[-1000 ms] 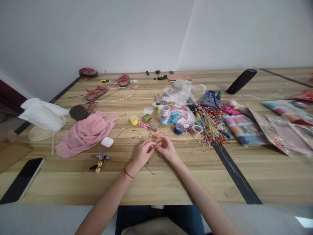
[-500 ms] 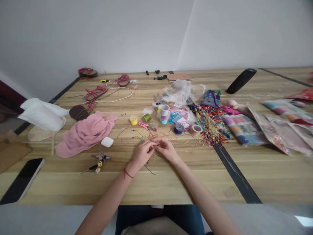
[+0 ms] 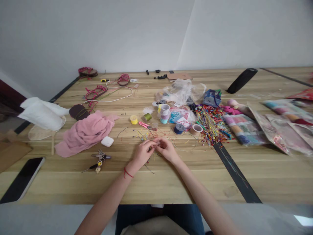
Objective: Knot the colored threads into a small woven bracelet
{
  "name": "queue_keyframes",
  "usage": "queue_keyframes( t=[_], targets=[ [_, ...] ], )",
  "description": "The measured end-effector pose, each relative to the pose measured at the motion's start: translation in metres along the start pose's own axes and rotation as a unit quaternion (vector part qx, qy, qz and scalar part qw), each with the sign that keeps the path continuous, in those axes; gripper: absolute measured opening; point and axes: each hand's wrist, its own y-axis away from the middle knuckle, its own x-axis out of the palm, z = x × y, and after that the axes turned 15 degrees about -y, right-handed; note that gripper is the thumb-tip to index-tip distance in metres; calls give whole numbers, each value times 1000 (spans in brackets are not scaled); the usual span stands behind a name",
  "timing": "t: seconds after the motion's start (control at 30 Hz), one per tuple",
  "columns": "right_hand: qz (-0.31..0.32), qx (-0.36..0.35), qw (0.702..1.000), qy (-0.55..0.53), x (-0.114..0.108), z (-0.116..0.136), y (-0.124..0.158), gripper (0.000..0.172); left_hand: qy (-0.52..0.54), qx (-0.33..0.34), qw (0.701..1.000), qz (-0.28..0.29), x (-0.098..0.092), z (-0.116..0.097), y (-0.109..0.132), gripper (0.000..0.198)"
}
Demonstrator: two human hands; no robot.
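Observation:
My left hand and my right hand meet fingertip to fingertip low over the wooden table. Both are closed in a pinch; what they hold is too small and too covered by the fingers to name. Loose thread ends show below the fingers. Just beyond the hands lie tangled coloured threads and pink thread snips. Around these stand a yellow spool, an olive-green spool, a dark blue spool and a beige spool. A red cord bracelet circles my left wrist.
To the left are a pink cloth, a white earphone case, keys and a phone. On the right lie a heap of colourful cords, packs of coloured material and a black upright object.
Almost nothing differs. Both hands stay together in the same spot with their fingertips pinched; the view has shifted only very slightly.

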Motion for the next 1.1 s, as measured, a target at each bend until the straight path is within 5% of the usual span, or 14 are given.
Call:
queue_keyframes(
  t=[1.1],
  targets=[
    [-51, 39, 993, -98, -2, 17, -1, 38, 138, -110, 983, -46, 3, 3, -3, 16]
  ],
)
